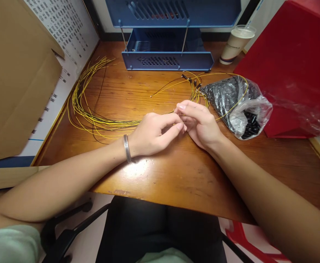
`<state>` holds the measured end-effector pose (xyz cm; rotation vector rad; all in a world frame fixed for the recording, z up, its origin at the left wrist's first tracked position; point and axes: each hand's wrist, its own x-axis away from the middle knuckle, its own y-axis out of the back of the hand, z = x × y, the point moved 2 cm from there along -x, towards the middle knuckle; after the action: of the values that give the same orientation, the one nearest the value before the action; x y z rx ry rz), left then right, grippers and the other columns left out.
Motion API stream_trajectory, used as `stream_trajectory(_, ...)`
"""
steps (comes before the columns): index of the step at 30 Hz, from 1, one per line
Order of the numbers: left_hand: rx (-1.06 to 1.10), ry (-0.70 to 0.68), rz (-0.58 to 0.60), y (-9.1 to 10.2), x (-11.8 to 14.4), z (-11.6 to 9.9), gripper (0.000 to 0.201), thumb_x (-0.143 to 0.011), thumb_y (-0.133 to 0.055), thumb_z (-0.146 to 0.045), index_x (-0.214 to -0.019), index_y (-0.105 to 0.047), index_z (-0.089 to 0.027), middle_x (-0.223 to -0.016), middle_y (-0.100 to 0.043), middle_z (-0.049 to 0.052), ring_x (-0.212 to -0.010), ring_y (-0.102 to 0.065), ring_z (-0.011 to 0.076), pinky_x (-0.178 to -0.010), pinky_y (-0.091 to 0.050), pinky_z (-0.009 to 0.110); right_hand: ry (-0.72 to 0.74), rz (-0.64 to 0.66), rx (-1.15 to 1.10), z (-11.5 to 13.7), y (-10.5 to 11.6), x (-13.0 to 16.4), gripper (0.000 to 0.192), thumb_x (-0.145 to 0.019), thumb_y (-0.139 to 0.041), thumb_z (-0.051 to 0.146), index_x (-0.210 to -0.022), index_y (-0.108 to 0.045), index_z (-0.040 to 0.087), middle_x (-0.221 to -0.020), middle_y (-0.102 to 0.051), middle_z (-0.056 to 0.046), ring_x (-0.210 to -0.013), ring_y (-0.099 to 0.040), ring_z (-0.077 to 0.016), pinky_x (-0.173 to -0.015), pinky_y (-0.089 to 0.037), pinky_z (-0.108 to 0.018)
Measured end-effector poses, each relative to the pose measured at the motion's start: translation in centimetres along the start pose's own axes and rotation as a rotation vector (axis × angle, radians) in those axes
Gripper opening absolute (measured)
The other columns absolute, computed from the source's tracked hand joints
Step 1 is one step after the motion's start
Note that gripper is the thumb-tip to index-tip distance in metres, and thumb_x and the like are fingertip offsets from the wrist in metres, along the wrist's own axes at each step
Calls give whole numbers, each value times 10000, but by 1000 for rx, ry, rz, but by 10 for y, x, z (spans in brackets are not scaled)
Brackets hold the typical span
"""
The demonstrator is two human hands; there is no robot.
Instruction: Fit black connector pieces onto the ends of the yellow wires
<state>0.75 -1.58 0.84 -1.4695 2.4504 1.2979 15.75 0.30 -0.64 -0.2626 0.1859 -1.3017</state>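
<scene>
Both hands, left and right, fingertips pinched together, forearms converging.

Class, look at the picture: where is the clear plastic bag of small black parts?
The plastic bag lies on the wooden table, just right of the right hand, against the red box.

The yellow wires are thin and long, lying in a loose looped bundle on the wooden desk, left of the blue tray. Their ends run right, some with small dark tips, curving over the clear bag of black parts.
</scene>
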Motion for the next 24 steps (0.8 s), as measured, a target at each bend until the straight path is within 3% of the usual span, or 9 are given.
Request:
stream_trajectory(7, -42, -12, 3, -1, 1, -1, 260, -980, -512, -299, -826, -681, -175, -607, -664, -9, -492, -529, 95, -546, -404, 241, 1, 10, 22, 0, 1, 1, 329, -760, -788, 461, -670, -612, 198, -637, -541, 28, -482, -433, -60, -445, -360, -222)
stream_trajectory(13, -74, -8, 41, -3, 3, -2, 275, -985, -488, -315, -825, -678, -196, -677, -685, 9, -575, -598, 130, -590, -425, 273, -1, -36, 61, -1, 0, 2, 303, -846, -739, 396, -664, -598, 199, -640, -509, 26, -508, -461, -67, -459, -339, -214)
stream_trajectory(24, -145, -82, 216, -10, 5, -8, 264, -951, -497, -318, -766, -658, -221, -617, -605, 3, -585, -567, 147, -603, -405, 299, 13, 21, 152, -1, 0, 2, 257, -901, -675, 302, -669, -663, 193, -644, -602, 21, -549, -484, -58, -508, -312, -248)
